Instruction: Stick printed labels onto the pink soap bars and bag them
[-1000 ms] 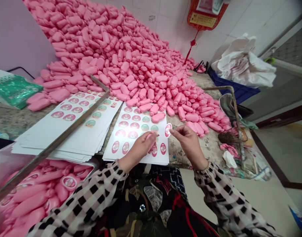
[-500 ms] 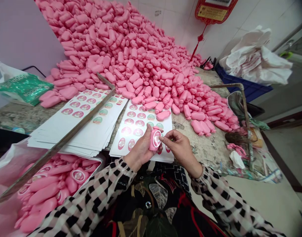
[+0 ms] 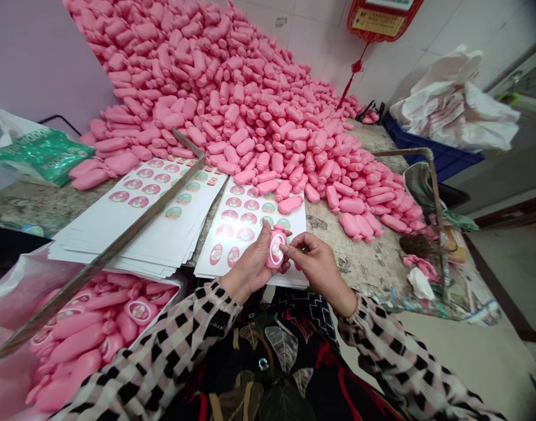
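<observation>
My left hand [image 3: 253,257] is closed around a small pink plastic bottle [image 3: 275,261], its neck pointing away from me. An oval pink-and-white label [image 3: 276,245] lies on the bottle's front. The thumb of my right hand [image 3: 318,263] touches the label's right side, with the fingers curled in; whether anything is pinched there is hidden. Beneath both hands lies a sheet of stickers [image 3: 226,219] with rows of pink and green labels, partly covered by the bottle and my hands.
A large heap of pink bottles [image 3: 232,93] covers the table's back. Left are a stack of sticker sheets [image 3: 118,234], a metal bar [image 3: 131,231] across it and a bag of labelled bottles [image 3: 81,330]. A bent metal frame [image 3: 436,199] and blue crate [image 3: 429,155] stand right.
My right hand has shifted slightly left, bringing its thumb further onto the label. The left hand and bottle have hardly moved.
</observation>
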`<state>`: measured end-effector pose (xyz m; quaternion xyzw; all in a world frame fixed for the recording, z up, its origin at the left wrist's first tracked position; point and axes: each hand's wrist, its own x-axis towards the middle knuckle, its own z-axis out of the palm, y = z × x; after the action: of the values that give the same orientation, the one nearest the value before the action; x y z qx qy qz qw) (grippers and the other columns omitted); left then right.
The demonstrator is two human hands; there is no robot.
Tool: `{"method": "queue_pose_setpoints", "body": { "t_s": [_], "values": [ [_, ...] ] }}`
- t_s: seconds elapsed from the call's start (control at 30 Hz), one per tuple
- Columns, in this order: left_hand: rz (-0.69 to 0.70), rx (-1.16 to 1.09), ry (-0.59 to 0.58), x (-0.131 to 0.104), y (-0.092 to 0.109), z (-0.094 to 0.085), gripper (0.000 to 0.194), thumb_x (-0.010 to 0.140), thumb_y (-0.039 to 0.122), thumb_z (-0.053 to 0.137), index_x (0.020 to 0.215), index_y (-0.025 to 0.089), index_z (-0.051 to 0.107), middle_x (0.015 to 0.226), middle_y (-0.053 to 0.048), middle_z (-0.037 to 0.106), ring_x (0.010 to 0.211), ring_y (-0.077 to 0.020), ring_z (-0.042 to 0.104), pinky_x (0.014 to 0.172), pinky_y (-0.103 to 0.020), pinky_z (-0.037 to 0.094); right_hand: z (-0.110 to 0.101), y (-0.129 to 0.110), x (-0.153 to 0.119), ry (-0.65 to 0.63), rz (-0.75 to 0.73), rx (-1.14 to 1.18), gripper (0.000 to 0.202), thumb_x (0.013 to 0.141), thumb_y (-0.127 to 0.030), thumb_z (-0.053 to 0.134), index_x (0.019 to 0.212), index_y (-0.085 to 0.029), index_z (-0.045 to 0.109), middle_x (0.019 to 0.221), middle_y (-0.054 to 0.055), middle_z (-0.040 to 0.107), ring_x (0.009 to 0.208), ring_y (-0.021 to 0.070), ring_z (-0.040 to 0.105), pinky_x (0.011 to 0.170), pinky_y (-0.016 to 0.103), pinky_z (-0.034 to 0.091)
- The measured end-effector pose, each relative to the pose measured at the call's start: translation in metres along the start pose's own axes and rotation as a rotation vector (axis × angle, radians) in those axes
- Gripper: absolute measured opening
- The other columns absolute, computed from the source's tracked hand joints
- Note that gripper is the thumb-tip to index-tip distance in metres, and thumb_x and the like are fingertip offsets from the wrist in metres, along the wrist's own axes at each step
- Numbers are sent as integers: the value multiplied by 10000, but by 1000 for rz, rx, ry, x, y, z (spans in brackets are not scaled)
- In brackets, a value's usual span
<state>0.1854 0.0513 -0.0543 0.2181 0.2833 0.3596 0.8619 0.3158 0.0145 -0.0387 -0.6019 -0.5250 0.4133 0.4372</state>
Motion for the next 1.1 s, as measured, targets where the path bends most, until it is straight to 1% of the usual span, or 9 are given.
{"method": "queue_pose_setpoints", "body": {
  "t_s": [0.13, 0.2, 0.37, 0.53, 0.6, 0.7, 0.83, 0.93, 1.1],
  "values": [
    [-21, 209, -54, -10, 8, 2, 434, 774, 512, 602, 1038, 196, 468, 716, 21, 536, 565, -109, 562, 564, -262, 475, -5, 2, -2, 5, -29, -135, 246, 774, -436, 608, 715, -201, 563, 600, -23, 620, 507, 112, 536, 510, 229, 406],
    [-36, 321, -72, -15, 10, 2, 462, 764, 413, 656, 1094, 221, 396, 741, 29, 548, 563, -113, 574, 569, -276, 480, -8, 1, -4, 12, -70, -251, 213, 789, -413, 594, 741, -205, 582, 648, -16, 634, 574, 124, 561, 551, 234, 414],
    [-28, 427, -98, -23, 11, 2, 412, 811, 397, 600, 1076, 215, 342, 763, 2, 580, 556, -132, 592, 502, -255, 461, -23, -2, -6, -32, -185, -494, 198, 844, -390, 531, 794, -223, 625, 763, -4, 658, 712, 140, 584, 652, 249, 406],
    [8, 402, -98, -29, 18, 2, 324, 826, 365, 576, 1033, 226, 368, 751, 0, 600, 559, -124, 595, 507, -243, 469, -50, 14, 4, 151, -33, -477, 243, 798, -453, 572, 811, -217, 631, 744, -2, 637, 641, 143, 538, 591, 257, 385],
    [5, 420, -59, -27, 14, 3, 333, 801, 338, 604, 1030, 225, 390, 730, 8, 602, 556, -125, 596, 513, -247, 478, -48, 17, 2, 165, -7, -334, 276, 752, -469, 622, 864, -217, 617, 732, -9, 617, 623, 136, 523, 576, 252, 391],
    [-19, 533, 4, -23, 0, 5, 310, 763, 318, 623, 992, 199, 451, 639, 24, 579, 489, -119, 566, 441, -218, 447, -25, 14, -8, 114, -5, -123, 369, 683, -455, 697, 952, -228, 587, 690, -35, 573, 608, 125, 514, 567, 241, 401],
    [-44, 705, 91, -23, -4, 5, 272, 739, 345, 628, 922, 177, 519, 539, 38, 546, 394, -98, 503, 356, -172, 359, -4, 12, -11, 101, 19, 83, 341, 675, -455, 700, 880, -215, 570, 654, -50, 535, 556, 105, 477, 539, 232, 393],
    [6, 734, 201, -37, 15, -1, 317, 711, 399, 658, 904, 179, 536, 546, 32, 565, 399, -100, 505, 355, -171, 343, -24, 23, 0, 153, -3, 37, 314, 683, -453, 685, 842, -208, 569, 683, -35, 561, 599, 120, 496, 571, 243, 402],
    [131, 815, 506, -92, 52, -34, 370, 721, 509, 623, 851, 169, 561, 523, 32, 548, 417, -109, 486, 390, -202, 373, -83, 45, 25, 255, 21, -573, 210, 764, -411, 584, 811, -210, 622, 747, 5, 639, 660, 163, 540, 600, 273, 375]
  ]
}}
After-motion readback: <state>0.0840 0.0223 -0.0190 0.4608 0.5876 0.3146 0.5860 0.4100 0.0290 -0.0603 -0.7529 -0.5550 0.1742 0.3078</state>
